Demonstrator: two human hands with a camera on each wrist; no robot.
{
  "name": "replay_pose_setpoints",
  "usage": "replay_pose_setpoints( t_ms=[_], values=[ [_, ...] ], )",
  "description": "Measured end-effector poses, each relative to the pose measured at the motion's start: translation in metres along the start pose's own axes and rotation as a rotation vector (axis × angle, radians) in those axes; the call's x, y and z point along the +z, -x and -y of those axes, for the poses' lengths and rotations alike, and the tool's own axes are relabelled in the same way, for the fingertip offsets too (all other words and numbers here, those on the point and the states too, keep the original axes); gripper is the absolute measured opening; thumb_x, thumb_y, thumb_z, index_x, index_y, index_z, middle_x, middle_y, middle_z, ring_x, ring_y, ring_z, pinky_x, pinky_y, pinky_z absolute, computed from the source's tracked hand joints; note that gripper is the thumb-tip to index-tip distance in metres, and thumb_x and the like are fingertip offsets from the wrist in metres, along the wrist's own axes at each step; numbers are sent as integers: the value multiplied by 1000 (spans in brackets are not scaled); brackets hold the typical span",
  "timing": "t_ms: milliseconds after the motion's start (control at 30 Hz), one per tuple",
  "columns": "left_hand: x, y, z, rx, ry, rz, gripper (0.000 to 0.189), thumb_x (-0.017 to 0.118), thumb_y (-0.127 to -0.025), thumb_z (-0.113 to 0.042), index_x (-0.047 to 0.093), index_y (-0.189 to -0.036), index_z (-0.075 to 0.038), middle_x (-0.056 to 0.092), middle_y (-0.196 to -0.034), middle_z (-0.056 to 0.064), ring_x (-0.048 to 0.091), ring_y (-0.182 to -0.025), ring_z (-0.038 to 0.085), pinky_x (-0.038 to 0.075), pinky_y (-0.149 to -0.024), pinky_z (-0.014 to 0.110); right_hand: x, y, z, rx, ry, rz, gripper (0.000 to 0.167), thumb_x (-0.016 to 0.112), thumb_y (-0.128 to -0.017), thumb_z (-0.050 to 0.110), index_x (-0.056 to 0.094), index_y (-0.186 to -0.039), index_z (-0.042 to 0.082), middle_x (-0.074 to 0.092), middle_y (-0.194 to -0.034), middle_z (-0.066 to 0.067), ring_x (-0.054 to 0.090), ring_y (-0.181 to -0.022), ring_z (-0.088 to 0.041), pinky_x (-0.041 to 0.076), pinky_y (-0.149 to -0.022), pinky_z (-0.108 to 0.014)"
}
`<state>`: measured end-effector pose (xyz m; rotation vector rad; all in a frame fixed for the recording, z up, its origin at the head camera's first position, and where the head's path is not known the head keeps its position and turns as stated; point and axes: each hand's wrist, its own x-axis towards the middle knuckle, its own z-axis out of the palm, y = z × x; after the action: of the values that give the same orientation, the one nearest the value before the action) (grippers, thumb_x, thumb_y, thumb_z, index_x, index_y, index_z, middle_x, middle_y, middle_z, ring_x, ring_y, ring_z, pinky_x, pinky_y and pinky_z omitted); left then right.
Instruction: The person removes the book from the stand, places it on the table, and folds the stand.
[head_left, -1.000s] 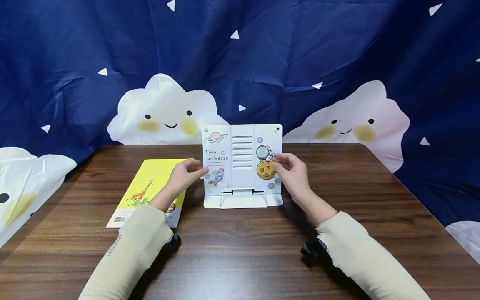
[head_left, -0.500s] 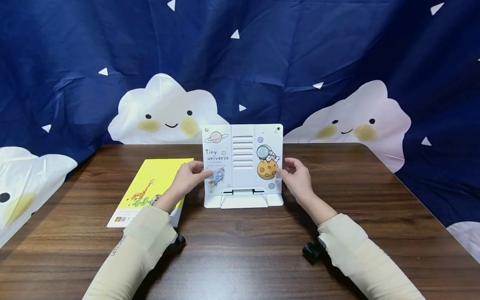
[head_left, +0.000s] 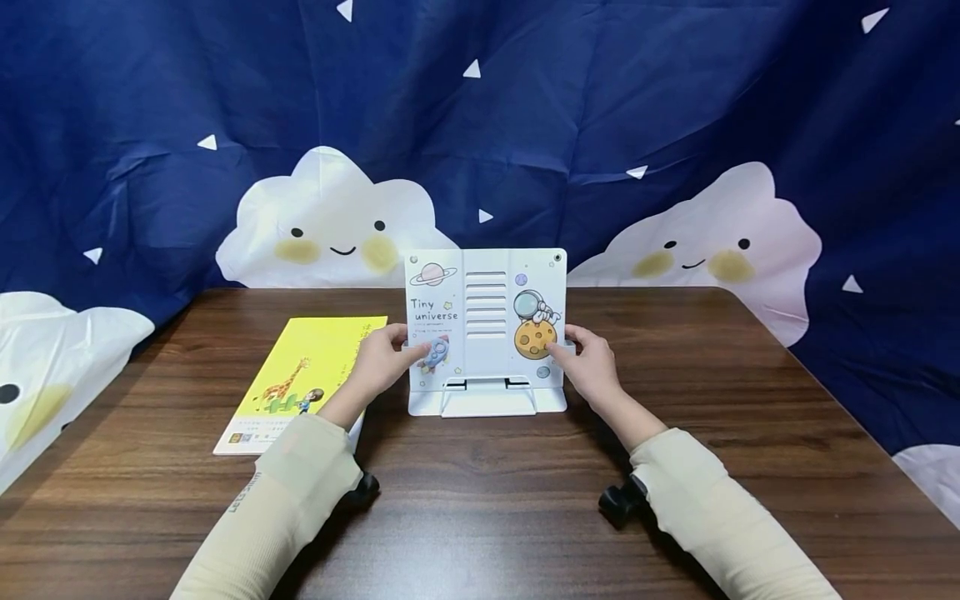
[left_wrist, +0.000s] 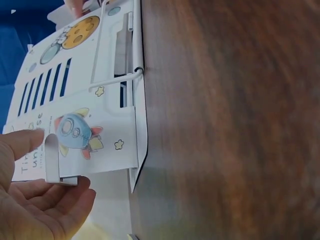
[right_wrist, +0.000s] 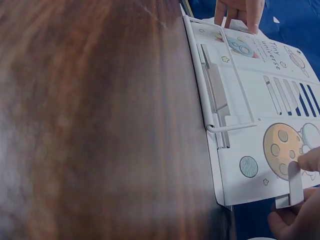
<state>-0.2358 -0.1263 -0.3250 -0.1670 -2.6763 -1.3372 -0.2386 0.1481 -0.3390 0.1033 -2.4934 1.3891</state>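
Note:
A white book stand [head_left: 486, 358] printed with a rocket, a planet and an astronaut stands upright on the table, its wire page holder [head_left: 489, 400] folded out at the foot. My left hand [head_left: 381, 360] holds its left edge, thumb in front and fingers behind. Beside that thumb, a white clip [left_wrist: 52, 159] sticks out over the rocket side in the left wrist view. On the opposite edge my right hand [head_left: 594, 367] grips likewise, its thumb at a second white clip [right_wrist: 295, 185] over the orange moon. The stand's back is hidden.
Left of the stand lies a yellow book [head_left: 285, 358] with a giraffe on its cover, partly covered by my left forearm. The brown wooden table [head_left: 480, 517] ends at a blue cloth backdrop [head_left: 525, 125] with smiling clouds.
Both hands have shifted slightly, the thumbs moving inward over the stand's front edges and the fingers going behind. The stand and the yellow book stay in place.

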Motion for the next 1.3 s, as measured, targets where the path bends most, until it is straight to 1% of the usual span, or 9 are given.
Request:
replay_pose_setpoints(
  t_ms=[200,333,400,567,733,833,967,1067,1300],
  values=[
    [1,-1,1,-17,28,-34,28,52,-86,-18,59,-105,2,61,-94,13,54,-80,21,45,-70,31,2,-2,-2,22,-27,-53,27,55,-83,10,59,-105,-4,59,-92,-15,48,-78,-20,40,-64,-28],
    [4,-5,8,-45,58,-60,28,51,-87,-17,59,-105,2,61,-96,14,55,-78,22,46,-66,30,9,-11,-18,48,-78,-104,23,57,-81,12,63,-99,-2,60,-85,-11,48,-73,-17,42,-52,-28],
    [9,-13,22,-48,60,-85,28,52,-87,-21,61,-105,-1,62,-95,11,56,-75,20,46,-57,26,15,-20,-34,52,-93,-128,23,59,-81,15,65,-97,0,60,-84,-9,48,-73,-17,42,-50,-27],
    [30,-44,74,-34,39,-151,31,55,-83,-35,64,-102,-13,62,-91,0,58,-73,11,48,-55,24,28,-42,-73,36,-51,-176,21,61,-80,21,67,-94,6,62,-85,-4,49,-76,-13,40,-55,-16],
    [37,-54,91,-55,86,-173,27,57,-82,-34,65,-99,-15,61,-91,-2,58,-74,10,49,-61,26,20,-32,-48,98,-110,-147,20,61,-79,15,66,-93,2,61,-86,-8,48,-75,-16,41,-47,-22],
    [32,-50,83,-65,77,-160,26,57,-83,-31,65,-98,-13,62,-90,0,59,-73,11,47,-53,19,11,-21,-25,129,-136,-120,20,60,-79,13,65,-92,-1,60,-86,-9,48,-75,-16,41,-46,-30],
    [16,-30,48,-80,107,-118,25,56,-84,-23,65,-99,-6,63,-92,8,59,-75,18,46,-49,23,8,-17,-16,134,-131,-112,19,60,-80,12,65,-92,-2,60,-85,-10,48,-74,-16,42,-48,-33],
    [7,-18,27,-112,117,-96,24,57,-83,-19,65,-98,-2,62,-93,11,59,-78,22,47,-52,34,12,-25,-29,121,-115,-118,18,60,-79,12,66,-91,-1,60,-85,-10,48,-74,-17,42,-51,-28],
    [0,-7,12,-131,93,-82,23,56,-84,-16,64,-97,1,62,-92,12,60,-76,21,48,-61,40,30,-57,-85,49,-18,-147,22,61,-80,25,67,-92,7,62,-85,-3,50,-75,-13,42,-57,-22]
  ],
)
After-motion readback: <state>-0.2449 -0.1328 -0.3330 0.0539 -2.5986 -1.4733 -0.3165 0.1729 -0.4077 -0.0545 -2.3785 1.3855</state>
